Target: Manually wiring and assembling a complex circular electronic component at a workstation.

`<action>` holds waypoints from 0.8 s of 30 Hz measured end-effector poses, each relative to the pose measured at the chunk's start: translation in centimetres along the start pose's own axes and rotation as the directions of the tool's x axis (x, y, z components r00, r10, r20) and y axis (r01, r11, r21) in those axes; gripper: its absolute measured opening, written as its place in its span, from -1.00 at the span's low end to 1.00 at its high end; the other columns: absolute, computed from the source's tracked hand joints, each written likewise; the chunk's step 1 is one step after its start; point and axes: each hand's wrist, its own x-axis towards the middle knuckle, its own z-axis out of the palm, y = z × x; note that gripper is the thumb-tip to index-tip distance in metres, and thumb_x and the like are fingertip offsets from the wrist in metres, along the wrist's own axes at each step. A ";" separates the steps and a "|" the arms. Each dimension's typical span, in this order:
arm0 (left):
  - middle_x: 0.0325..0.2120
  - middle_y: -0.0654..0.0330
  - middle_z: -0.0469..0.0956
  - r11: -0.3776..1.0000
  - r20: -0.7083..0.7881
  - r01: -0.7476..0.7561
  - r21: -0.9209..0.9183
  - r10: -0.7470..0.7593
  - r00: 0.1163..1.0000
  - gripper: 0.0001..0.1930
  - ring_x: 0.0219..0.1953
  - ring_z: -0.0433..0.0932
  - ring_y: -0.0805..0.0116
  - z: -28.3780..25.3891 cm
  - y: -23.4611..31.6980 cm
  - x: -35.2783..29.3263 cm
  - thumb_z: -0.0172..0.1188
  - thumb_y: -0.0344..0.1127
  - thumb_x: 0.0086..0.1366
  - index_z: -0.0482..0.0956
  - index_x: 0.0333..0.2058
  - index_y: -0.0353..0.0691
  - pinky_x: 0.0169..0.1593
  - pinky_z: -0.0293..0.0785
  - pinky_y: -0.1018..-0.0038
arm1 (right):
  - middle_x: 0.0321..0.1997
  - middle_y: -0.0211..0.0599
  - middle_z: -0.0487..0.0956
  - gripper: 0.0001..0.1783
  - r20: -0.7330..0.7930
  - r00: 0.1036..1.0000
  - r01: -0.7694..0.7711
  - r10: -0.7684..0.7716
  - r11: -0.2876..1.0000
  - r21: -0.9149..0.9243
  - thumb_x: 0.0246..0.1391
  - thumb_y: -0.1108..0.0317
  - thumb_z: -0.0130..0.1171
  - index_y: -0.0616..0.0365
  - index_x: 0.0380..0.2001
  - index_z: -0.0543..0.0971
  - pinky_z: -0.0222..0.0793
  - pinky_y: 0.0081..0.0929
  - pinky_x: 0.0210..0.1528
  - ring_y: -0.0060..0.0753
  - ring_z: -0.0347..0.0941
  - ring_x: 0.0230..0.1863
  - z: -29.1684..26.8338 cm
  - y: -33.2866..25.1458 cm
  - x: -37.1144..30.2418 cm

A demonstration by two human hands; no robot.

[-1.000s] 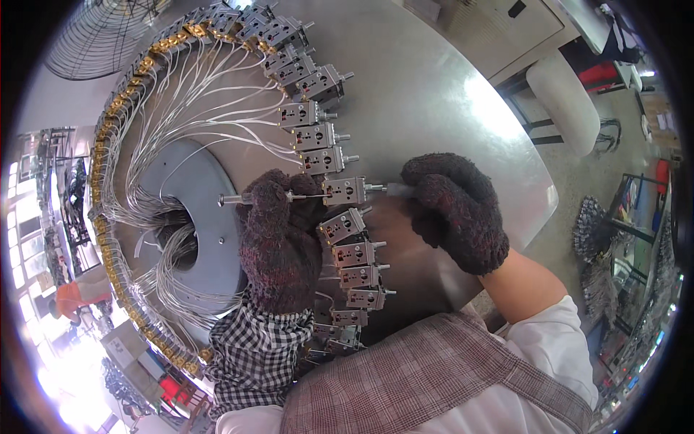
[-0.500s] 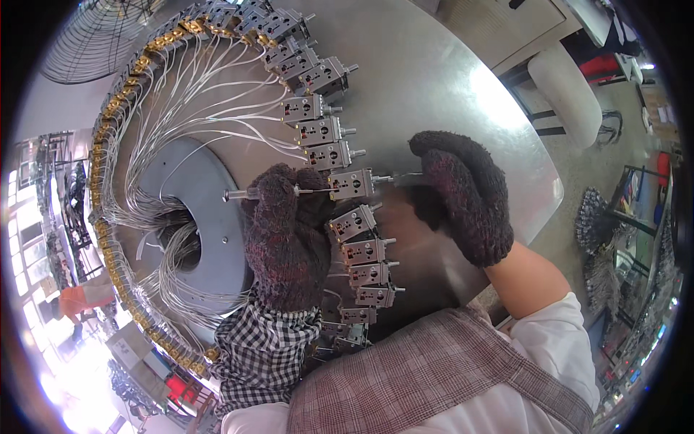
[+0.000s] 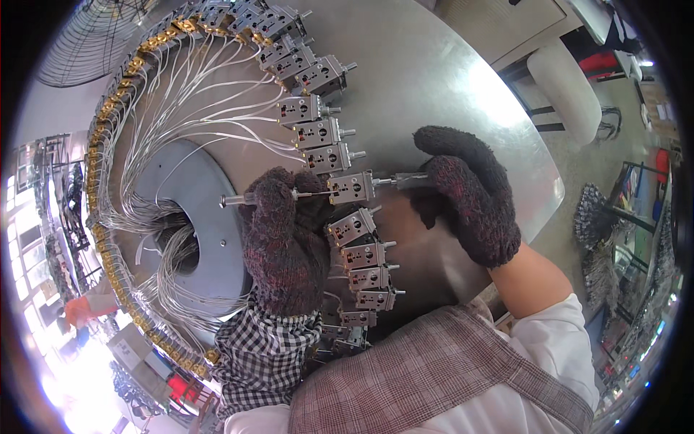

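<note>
My gloved left hand (image 3: 282,239) is closed round a slim syringe-like tool (image 3: 238,200) with a round end and a thin needle. Its needle tip reaches the left side of a small metal thermostat box (image 3: 352,187) with a threaded shaft on its right. My right hand (image 3: 473,195), also in a dark knitted glove, is closed on a grey metal tool (image 3: 413,180), mostly hidden by the fingers. That tool meets the shaft's end. Similar boxes (image 3: 327,157) stand in a curved row above and below, the upper ones with thin silvery lines (image 3: 238,119) leading left.
A round grey hub (image 3: 224,235) with a central hole gathers bundled lines. Brass-coloured fittings (image 3: 108,108) ring the left rim. The shiny metal tabletop (image 3: 434,87) extends right to a rounded edge. A wire fan guard (image 3: 90,43) is upper left; a pale chair (image 3: 564,90) stands upper right.
The grey tool in my right hand now shows a broader face, where before it looked thin. The box it meets has shifted slightly. My left hand stays nearly in place.
</note>
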 end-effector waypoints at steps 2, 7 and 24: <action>-0.33 0.03 0.51 1.000 0.002 0.000 -0.021 0.000 1.000 -0.78 -0.25 0.54 0.11 -0.2 -0.1 0.0 0.11 -0.30 0.22 0.41 -0.22 -0.29 -0.13 0.52 0.09 | -0.31 -0.20 0.52 -0.65 0.034 0.999 0.002 -0.001 1.000 -0.025 0.13 0.34 0.06 0.20 -0.02 0.41 0.44 -0.56 -0.50 -0.44 0.52 -0.43 -0.1 -0.1 0.1; -0.33 0.06 0.52 0.999 0.011 0.024 -0.037 -0.024 1.000 -0.76 -0.25 0.54 0.10 -0.1 -0.2 0.0 0.07 -0.22 0.25 0.42 -0.21 -0.26 -0.14 0.52 0.10 | -0.30 -0.21 0.52 -0.65 0.070 0.996 0.049 -0.048 0.999 -0.014 0.12 0.37 0.06 0.21 -0.02 0.40 0.45 -0.55 -0.46 -0.44 0.51 -0.38 -0.5 0.3 0.3; -0.28 0.07 0.50 0.988 0.081 0.146 0.039 -0.149 0.985 -0.75 -0.23 0.53 0.09 1.0 1.8 -1.4 -0.02 -0.13 0.30 0.42 -0.18 -0.17 -0.26 0.54 0.15 | -0.19 -0.14 0.53 -0.59 0.190 0.976 0.112 -0.110 0.994 0.003 0.08 0.46 0.08 0.20 0.04 0.37 0.46 -0.49 -0.29 -0.43 0.47 -0.28 -0.3 0.0 1.1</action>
